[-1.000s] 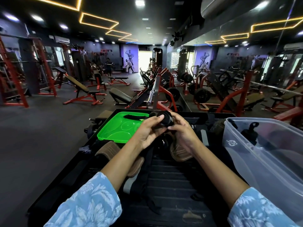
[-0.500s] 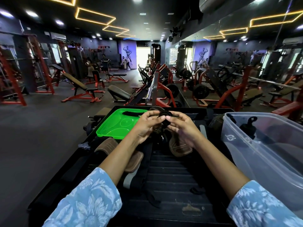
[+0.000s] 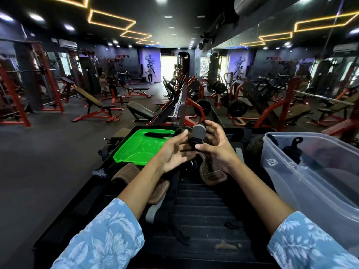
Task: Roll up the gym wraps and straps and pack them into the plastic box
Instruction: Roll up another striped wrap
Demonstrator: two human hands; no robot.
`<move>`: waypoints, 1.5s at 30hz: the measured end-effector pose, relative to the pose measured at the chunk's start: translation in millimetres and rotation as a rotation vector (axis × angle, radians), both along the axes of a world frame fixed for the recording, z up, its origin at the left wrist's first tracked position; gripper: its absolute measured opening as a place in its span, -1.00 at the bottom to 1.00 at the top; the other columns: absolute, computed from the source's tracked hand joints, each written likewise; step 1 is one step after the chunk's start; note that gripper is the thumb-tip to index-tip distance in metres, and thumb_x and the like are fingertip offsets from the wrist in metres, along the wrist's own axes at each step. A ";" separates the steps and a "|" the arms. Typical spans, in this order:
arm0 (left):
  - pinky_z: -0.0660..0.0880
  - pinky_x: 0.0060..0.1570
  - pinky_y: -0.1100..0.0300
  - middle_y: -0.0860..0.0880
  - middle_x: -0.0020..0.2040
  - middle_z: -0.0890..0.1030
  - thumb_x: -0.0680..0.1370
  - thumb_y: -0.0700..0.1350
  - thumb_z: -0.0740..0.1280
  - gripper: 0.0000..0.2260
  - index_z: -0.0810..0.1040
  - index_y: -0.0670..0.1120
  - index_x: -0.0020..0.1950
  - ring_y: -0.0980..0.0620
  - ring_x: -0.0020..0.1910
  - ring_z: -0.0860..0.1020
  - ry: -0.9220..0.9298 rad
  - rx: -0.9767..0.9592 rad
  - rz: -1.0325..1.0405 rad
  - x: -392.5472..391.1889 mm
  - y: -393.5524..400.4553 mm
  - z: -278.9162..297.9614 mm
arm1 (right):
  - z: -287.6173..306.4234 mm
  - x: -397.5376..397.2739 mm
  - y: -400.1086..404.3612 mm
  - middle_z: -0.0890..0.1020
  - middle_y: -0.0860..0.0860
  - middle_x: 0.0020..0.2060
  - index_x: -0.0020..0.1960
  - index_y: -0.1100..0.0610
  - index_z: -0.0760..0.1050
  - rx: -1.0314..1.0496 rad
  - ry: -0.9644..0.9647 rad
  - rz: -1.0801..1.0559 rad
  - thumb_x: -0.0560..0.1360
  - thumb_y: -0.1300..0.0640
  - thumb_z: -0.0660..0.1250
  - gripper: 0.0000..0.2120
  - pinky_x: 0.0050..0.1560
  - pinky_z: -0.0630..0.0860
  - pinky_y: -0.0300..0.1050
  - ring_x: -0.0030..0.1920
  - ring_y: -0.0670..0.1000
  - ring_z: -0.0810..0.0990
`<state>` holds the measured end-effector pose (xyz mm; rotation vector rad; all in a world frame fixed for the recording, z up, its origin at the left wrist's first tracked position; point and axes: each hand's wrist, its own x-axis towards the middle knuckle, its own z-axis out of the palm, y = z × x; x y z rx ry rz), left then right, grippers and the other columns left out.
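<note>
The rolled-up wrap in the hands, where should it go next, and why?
Probably over to the right, into the clear plastic box. The wrap already looks rolled tight, the right hand grips it, the left hand only touches it, and the box stands open nearby.

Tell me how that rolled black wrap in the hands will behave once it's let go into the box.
The rolled wrap looks like soft fabric, so probably light and squashy, not fragile. Its cylinder shape suggests it may roll on the clear plastic box floor. The right hand pinches it while the left hand supports, so released, it may loosen.
</note>
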<state>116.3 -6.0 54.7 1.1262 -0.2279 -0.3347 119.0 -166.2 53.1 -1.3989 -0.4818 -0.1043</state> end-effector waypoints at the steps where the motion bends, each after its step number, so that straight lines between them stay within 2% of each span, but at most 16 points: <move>1: 0.49 0.11 0.09 -0.08 -0.24 0.65 0.50 0.00 0.31 -0.70 0.49 -0.19 0.09 -0.02 -0.19 0.60 0.030 -0.006 -0.016 -0.2 0.6 0.1 | -0.3 0.0 -0.3 0.45 0.01 0.26 0.27 -0.03 0.33 -0.025 -0.014 0.007 0.29 0.48 0.43 -0.31 0.28 0.42 0.06 0.31 0.01 0.42; 3: 0.56 0.01 0.15 -0.10 -0.25 0.67 0.59 -0.14 0.15 -0.80 0.52 -0.22 0.00 0.01 -0.24 0.63 0.027 -0.020 -0.009 0.0 -0.7 -0.6 | -1.1 -0.1 -0.5 0.40 0.01 0.32 0.30 -0.05 0.30 -0.095 -0.031 0.016 0.30 0.47 0.43 -0.27 0.32 0.37 0.07 0.38 0.02 0.35; 8: 0.58 -0.16 0.28 -0.03 -0.32 0.66 0.57 -0.33 0.15 -0.83 0.50 -0.19 -0.11 0.13 -0.34 0.63 -0.044 0.035 0.068 4.3 -4.0 -5.4 | 2.5 -2.9 2.3 0.37 -0.01 0.33 0.38 0.01 0.26 -0.149 0.010 0.081 0.37 0.46 0.38 -0.30 0.27 0.42 -0.06 0.32 -0.04 0.39; 11: 0.57 -0.21 0.31 -0.02 -0.31 0.67 0.55 -0.36 0.16 -0.83 0.52 -0.18 -0.05 0.12 -0.33 0.63 -0.083 0.047 0.096 8.3 -1.0 -6.7 | 1.1 -2.4 7.5 0.51 -0.01 0.08 0.28 0.16 0.39 -0.046 0.097 -0.046 0.44 0.36 0.36 -0.56 0.02 0.52 -0.21 0.06 -0.06 0.54; 14: 0.58 -0.20 0.32 0.01 -0.28 0.67 0.54 -0.38 0.17 -0.82 0.52 -0.18 -0.02 0.14 -0.29 0.64 -0.157 0.105 0.117 9.8 -2.3 -10.4 | -4.3 -1.7 11.2 0.56 0.01 -0.19 -0.04 0.18 0.51 -0.039 0.144 -0.129 0.46 0.29 0.36 -0.90 -0.16 0.52 -0.24 -0.18 -0.07 0.56; 17: 0.58 -0.14 0.29 0.00 -0.21 0.68 0.53 -0.40 0.18 -0.80 0.52 -0.19 0.03 0.13 -0.22 0.64 -0.211 0.135 0.128 10.9 -4.5 -13.7 | -6.2 0.6 10.3 0.53 -0.01 -0.23 -0.12 0.10 0.48 -0.053 0.137 -0.138 0.45 0.30 0.37 -0.87 -0.25 0.47 -0.27 -0.24 -0.10 0.52; 20: 0.57 -0.06 0.22 -0.07 -0.12 0.65 0.51 -0.39 0.21 -0.80 0.50 -0.21 0.08 0.09 -0.16 0.63 -0.172 0.094 0.023 10.8 0.2 -12.5 | -4.8 2.0 9.7 0.55 -0.03 -0.13 0.05 0.13 0.49 -0.068 0.129 -0.119 0.43 0.30 0.40 -0.77 -0.29 0.44 -0.31 -0.22 -0.09 0.52; 24: 0.55 0.06 0.08 -0.18 -0.04 0.62 0.36 -0.35 0.22 -0.65 0.51 -0.22 0.13 -0.04 -0.09 0.64 -0.085 0.029 -0.136 6.1 -2.5 -14.5 | -2.1 1.5 6.0 0.59 0.06 -0.11 0.12 0.21 0.48 -0.133 0.070 -0.105 0.36 0.36 0.44 -0.64 -0.23 0.46 -0.20 -0.19 0.00 0.54; 26: 0.56 0.01 0.05 -0.18 -0.05 0.60 0.34 -0.28 0.22 -0.67 0.59 -0.20 0.06 -0.06 -0.13 0.64 -0.018 -0.040 -0.136 4.6 -6.2 -13.2 | 0.7 -0.7 5.4 0.58 0.00 -0.15 0.08 0.19 0.49 -0.339 -0.049 -0.218 0.33 0.27 0.50 -0.64 -0.30 0.49 -0.32 -0.24 -0.14 0.55; 28: 0.58 -0.11 0.09 -0.14 -0.11 0.61 0.45 -0.06 0.19 -0.71 0.63 -0.15 0.00 -0.05 -0.23 0.62 0.025 -0.036 -0.124 -0.2 -10.4 -9.4 | 3.3 -3.7 7.8 0.57 -0.06 -0.19 0.05 0.15 0.51 -0.454 -0.130 -0.288 0.32 0.19 0.53 -0.65 -0.31 0.47 -0.39 -0.32 -0.23 0.54; 32: 0.46 -0.40 0.27 -0.08 -0.33 0.58 0.53 0.31 -0.04 -0.46 0.53 -0.07 -0.05 0.01 -0.47 0.52 0.023 0.102 -0.097 -10.2 -20.1 -7.8 | 18.5 -14.9 5.2 0.59 0.02 -0.22 0.08 0.31 0.52 -0.224 0.017 -0.133 0.42 0.29 0.41 -0.75 -0.22 0.49 -0.29 -0.27 -0.11 0.58; 35: 0.31 -0.52 0.38 0.00 -0.39 0.57 0.53 0.35 -0.13 -0.39 0.55 -0.03 -0.12 0.07 -0.57 0.46 -0.025 0.189 -0.041 -19.8 -30.7 -3.6 | 31.9 -24.4 -3.2 0.61 -0.07 -0.36 0.01 0.28 0.57 -0.284 -0.016 -0.144 0.43 0.29 0.41 -0.83 -0.40 0.41 -0.42 -0.42 -0.27 0.54; 38: 0.31 -0.59 0.41 0.01 -0.48 0.55 0.52 0.36 -0.13 -0.36 0.56 -0.06 -0.12 0.09 -0.61 0.46 -0.033 0.262 0.065 -26.5 -45.1 2.7 | 48.9 -33.4 -15.2 0.59 -0.14 -0.42 -0.08 0.20 0.62 -0.400 -0.052 -0.195 0.47 0.20 0.39 -0.92 -0.44 0.38 -0.36 -0.48 -0.25 0.48; 41: 0.40 -0.57 0.33 -0.05 -0.51 0.56 0.50 0.37 -0.05 -0.34 0.56 -0.15 -0.18 0.04 -0.57 0.52 -0.088 0.342 0.166 -32.3 -62.3 10.0 | 72.8 -37.3 -34.1 0.62 -0.10 -0.33 -0.11 0.22 0.66 -0.558 -0.086 -0.286 0.52 0.10 0.32 -0.79 -0.38 0.42 -0.24 -0.47 -0.13 0.49; 43: 0.47 -0.51 0.26 -0.07 -0.51 0.58 0.53 0.33 -0.03 -0.35 0.57 -0.15 -0.29 0.02 -0.56 0.53 -0.105 0.341 0.198 -37.7 -77.4 15.8 | 89.5 -42.4 -48.1 0.65 0.01 -0.34 -0.14 0.16 0.67 -0.705 -0.129 -0.377 0.54 0.05 0.29 -0.75 -0.43 0.40 -0.28 -0.51 -0.13 0.45; 45: 0.50 -0.42 0.17 -0.11 -0.44 0.61 0.53 0.33 -0.04 -0.35 0.59 -0.15 -0.25 -0.02 -0.53 0.54 -0.119 0.331 0.211 -40.7 -93.7 19.7 | 102.0 -46.5 -59.4 0.67 0.17 -0.26 -0.18 0.11 0.65 -0.794 -0.153 -0.449 0.54 0.01 0.28 -0.74 -0.44 0.41 -0.32 -0.48 -0.08 0.47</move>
